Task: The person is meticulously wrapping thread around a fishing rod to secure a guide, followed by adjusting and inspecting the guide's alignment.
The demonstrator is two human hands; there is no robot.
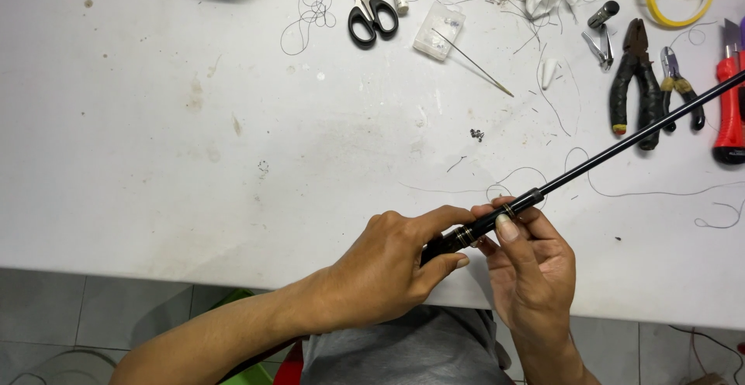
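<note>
1. Holding the thick end of a slim black rod with gold bands (497, 216), your left hand (388, 272) is curled shut around the butt just past the near table edge.
2. Your right hand (531, 265) is closed on the same rod beside the left, thumb pressed on the banded section and fingers wrapped beneath.
3. The rod's long axis runs diagonally: butt low in your hands, thin shaft rising up and right above the worn white table (194, 160), leaving the view at the right edge.
4. Further right, the shaft passes over black-handled pliers (635, 90), with a red utility knife (729, 105) just beyond.
5. Farthest back lie black-handled scissors (371, 12), a small clear plastic box (439, 31) and loose dark thread (310, 12).
</note>
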